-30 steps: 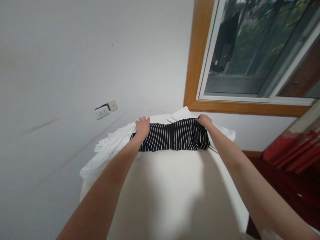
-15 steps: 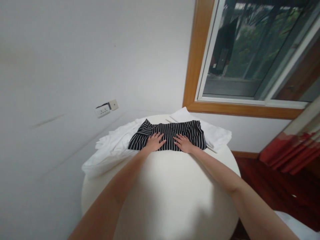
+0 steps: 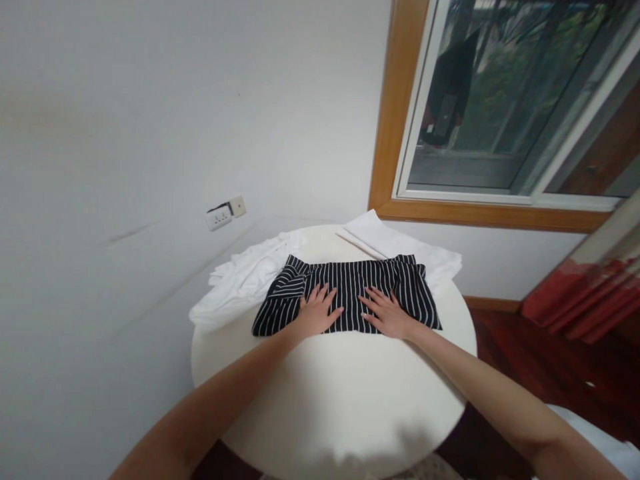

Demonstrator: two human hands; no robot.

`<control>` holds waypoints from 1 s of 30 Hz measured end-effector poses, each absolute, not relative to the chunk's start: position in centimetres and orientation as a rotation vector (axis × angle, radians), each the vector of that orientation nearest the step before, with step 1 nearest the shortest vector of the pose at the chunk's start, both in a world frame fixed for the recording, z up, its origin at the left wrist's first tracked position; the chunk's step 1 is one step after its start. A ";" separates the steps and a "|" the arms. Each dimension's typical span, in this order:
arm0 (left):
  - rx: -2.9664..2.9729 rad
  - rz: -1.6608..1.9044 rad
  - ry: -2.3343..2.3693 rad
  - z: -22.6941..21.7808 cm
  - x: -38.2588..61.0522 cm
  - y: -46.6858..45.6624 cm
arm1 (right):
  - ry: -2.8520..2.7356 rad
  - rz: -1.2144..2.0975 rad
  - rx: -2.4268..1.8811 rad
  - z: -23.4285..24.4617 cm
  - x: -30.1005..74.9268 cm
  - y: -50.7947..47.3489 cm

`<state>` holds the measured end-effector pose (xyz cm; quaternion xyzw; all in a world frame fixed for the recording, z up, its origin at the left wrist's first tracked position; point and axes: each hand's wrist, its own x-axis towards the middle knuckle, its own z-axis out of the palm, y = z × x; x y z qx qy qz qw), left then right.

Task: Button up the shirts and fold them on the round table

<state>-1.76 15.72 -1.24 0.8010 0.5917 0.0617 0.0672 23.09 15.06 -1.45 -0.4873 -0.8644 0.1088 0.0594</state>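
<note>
A black garment with white stripes (image 3: pixel 350 277) lies folded into a wide, flat shape on the round white table (image 3: pixel 360 387). On its left half my left hand (image 3: pixel 319 312) rests palm down, fingers spread. My right hand (image 3: pixel 387 313) presses flat on the right half, its fingers spread too. Neither hand grips the cloth. At the garment's left end a corner is folded over in slanting stripes. Which kind of garment it is, I cannot tell.
Crumpled white cloth (image 3: pixel 247 277) lies at the table's left, by the wall. Behind the garment is a flatter white cloth (image 3: pixel 395 240) with a thin stick (image 3: pixel 361 246) beside it. A wall socket (image 3: pixel 219 218), wood-framed window (image 3: pixel 387 153) and red-patterned curtain (image 3: pixel 575 293) surround the table.
Both hands and the striped garment have come nearer to me across the table, away from the white cloth behind. The view has shifted slightly, showing more of the table's near edge.
</note>
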 end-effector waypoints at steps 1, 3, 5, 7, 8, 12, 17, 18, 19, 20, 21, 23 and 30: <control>2.409 0.178 1.765 -1.2 -1.7 14.4 | -2.622 0.344 -1.462 -1.4 23.4 13.9; 2.414 0.168 1.706 -1.2 -1.9 11.8 | -2.631 0.375 -1.426 -1.2 24.0 11.6; 2.441 0.159 1.625 -1.1 -2.5 9.7 | -2.635 0.415 -1.391 -1.0 24.7 9.6; 2.496 0.176 1.538 -1.0 -3.5 8.4 | -2.628 0.468 -1.358 -0.9 25.2 8.1; 2.532 0.203 1.503 -1.0 -4.2 8.1 | -2.617 0.495 -1.346 -0.9 25.4 7.5; 2.702 0.359 1.439 -0.5 -7.4 10.0 | -2.526 0.545 -1.348 -0.9 25.4 6.3; 2.855 0.427 1.527 -0.7 -11.0 14.0 | -2.358 0.489 -1.308 -0.5 25.2 6.3; 2.855 0.443 1.565 -1.0 -11.4 14.3 | -2.313 0.470 -1.283 -0.4 25.5 6.4; 2.852 0.459 1.593 -1.2 -11.8 14.3 | -2.271 0.439 -1.263 -0.4 25.9 6.5; 2.847 0.476 1.610 -1.5 -12.0 14.3 | -2.232 0.392 -1.253 -0.5 26.6 6.6; 2.842 0.490 1.619 -1.8 -12.2 14.1 | -2.200 0.331 -1.254 -0.6 27.4 6.8; 2.834 0.510 1.621 -2.1 -12.3 13.6 | -2.157 0.187 -1.285 -1.2 29.4 7.2; 2.809 0.550 1.647 -2.1 -12.1 13.2 | -1.861 -0.245 -1.724 -3.3 36.6 7.7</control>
